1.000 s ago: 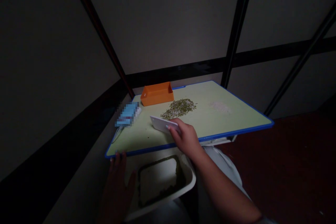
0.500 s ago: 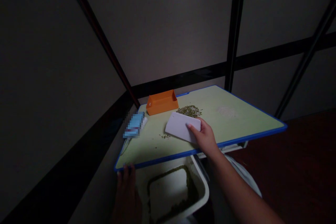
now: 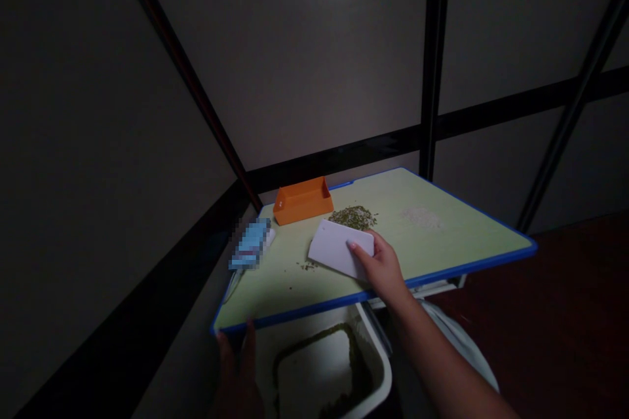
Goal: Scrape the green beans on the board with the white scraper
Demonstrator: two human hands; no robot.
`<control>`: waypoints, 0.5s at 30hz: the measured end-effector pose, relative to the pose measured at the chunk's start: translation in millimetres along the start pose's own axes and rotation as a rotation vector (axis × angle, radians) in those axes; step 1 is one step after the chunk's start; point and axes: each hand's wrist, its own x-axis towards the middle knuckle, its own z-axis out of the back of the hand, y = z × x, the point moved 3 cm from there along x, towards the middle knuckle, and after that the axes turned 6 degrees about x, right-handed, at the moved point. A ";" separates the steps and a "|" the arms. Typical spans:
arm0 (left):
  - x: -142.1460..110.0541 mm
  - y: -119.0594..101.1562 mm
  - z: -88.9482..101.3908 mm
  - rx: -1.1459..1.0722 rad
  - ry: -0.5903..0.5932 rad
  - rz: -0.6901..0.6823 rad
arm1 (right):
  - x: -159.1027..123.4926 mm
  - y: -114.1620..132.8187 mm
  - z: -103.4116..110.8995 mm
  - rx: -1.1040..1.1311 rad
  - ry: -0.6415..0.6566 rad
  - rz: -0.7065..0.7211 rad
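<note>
My right hand point(image 3: 388, 265) is closed on a flat white scraper point(image 3: 339, 250), thumb on its top face, over the front half of the table. Just behind the scraper is a heap of small green-brown bits point(image 3: 352, 217); a few loose crumbs point(image 3: 308, 266) lie at its left. In shadow, my left hand point(image 3: 238, 363) is at the table's front left corner, fingers apart, with nothing seen in it. Beneath the front edge, a white bin point(image 3: 381, 366) contains dark green material around its inner sides.
The pale green table point(image 3: 472, 236) has a blue rim. An orange open tray point(image 3: 303, 204) stands at the back left. A blurred-out blue item point(image 3: 251, 243) with a cable lies at the left edge. Whitish powder or grains point(image 3: 421, 217) spread at right. Dark-framed panels point(image 3: 319, 46) rise behind.
The view has tilted slightly, so the table sits a little lower. My left hand has shifted slightly down, its fingers more apart. The scraper stays in my right hand at nearly the same spot.
</note>
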 end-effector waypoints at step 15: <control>-1.9 4.0 9.2 -0.021 -0.018 -0.023 | -1.2 -1.7 -0.6 0.060 -0.006 -0.041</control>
